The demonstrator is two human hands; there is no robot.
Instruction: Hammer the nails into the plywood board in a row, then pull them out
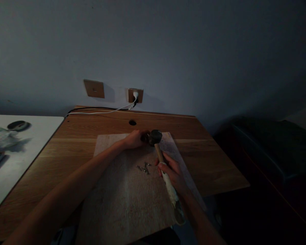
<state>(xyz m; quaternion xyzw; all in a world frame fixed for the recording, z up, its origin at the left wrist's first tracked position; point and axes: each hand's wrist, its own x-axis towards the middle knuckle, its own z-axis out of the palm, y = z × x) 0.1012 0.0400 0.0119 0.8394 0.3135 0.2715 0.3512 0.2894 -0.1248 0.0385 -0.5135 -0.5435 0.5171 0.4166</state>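
My right hand [172,172] is wrapped around the wooden handle of a hammer [156,137], whose dark, blocky head points away from me. The lower part of the handle looks pale and wrapped, and it slants down toward the right. Close beside the hammer head is my left hand [134,139], its fingers curled in shadow; whatever they grip, or whether they touch the head, is too dark to make out. Several small metal nails [144,168] lie in a loose pile on a worn board [122,194], between my two hands.
Beneath the board stands a wooden table [214,166] with a round cable hole [132,122] near its back edge. Cables run to a wall socket [135,95]. On the left, a white table [28,149] bears a crumpled plastic bag [3,137] and a dark round object [17,125].
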